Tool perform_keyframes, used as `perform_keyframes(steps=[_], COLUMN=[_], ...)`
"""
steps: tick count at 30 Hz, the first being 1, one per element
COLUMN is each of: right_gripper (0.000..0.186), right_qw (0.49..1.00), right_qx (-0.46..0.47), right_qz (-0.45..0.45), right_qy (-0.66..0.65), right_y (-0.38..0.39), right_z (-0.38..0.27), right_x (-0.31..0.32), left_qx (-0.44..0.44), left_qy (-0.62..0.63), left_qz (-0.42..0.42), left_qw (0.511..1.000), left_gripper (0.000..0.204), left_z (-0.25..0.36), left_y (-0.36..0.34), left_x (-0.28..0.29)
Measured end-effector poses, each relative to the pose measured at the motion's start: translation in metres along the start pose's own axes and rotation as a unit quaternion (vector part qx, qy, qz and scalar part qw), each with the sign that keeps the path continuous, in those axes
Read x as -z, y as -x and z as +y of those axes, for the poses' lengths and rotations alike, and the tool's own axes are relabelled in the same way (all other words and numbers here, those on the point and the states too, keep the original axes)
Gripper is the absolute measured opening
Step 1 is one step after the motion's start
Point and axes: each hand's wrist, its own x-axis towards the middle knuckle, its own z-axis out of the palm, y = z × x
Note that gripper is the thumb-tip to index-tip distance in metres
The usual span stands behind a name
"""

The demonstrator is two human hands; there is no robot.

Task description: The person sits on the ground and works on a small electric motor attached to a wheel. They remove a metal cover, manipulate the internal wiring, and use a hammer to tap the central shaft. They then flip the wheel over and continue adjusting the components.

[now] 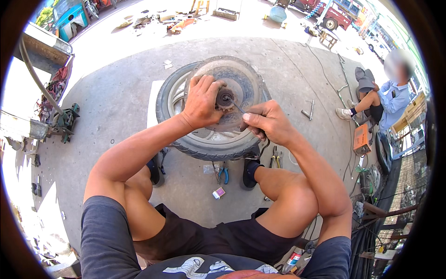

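Observation:
In front of me a spoked wheel with a black tyre (209, 151) lies on its side. A round, dirty metal cover plate (248, 83) sits over its middle, with a dark toothed hub (226, 98) at the centre. My left hand (200, 103) reaches from the left, its fingers and thumb curled around the hub's edge. In a closed pinch, my right hand (269, 123) holds a thin dark rod (239, 107) whose tip points into the hub's opening. A black cable hangs below that hand; where it attaches is hidden.
Between my feet lie blue-handled pliers (224, 175) and a small box (218, 193). Yellow-handled pliers (276, 158) are beside my right foot. A T-shaped wrench (308, 111) and an orange box (362, 139) are to the right, near a seated person (394, 104). Cables cross the floor there.

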Motion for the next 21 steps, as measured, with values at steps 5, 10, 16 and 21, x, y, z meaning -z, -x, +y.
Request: perform_keyframes(steps=[5,10,16,21], right_gripper=[0.031,0.034,0.036,0.034], right_qw=[0.999,0.998,0.996,0.998], right_qx=[-0.036,-0.062,-0.073,-0.052], right_qz=[0.009,0.019,0.047,0.032], right_qy=[-0.005,0.009,-0.002,0.001], right_y=[0.002,0.000,-0.006,-0.007], right_z=[-0.004,-0.009,-0.005,-0.001], right_x=[0.001,-0.004,-0.008,-0.008], left_qx=[-0.001,-0.011,-0.014,0.021], left_qy=[0.002,-0.004,-0.011,-0.002], left_qz=[0.001,0.009,0.001,0.003], left_qw=[1.000,1.000,1.000,1.000], left_gripper=[0.066,0.065,0.067,0.068], left_z=[0.002,0.002,0.002,0.001], left_y=[0.000,-0.001,-0.003,-0.003], left_x=[-0.002,-0.004,-0.008,-0.006])
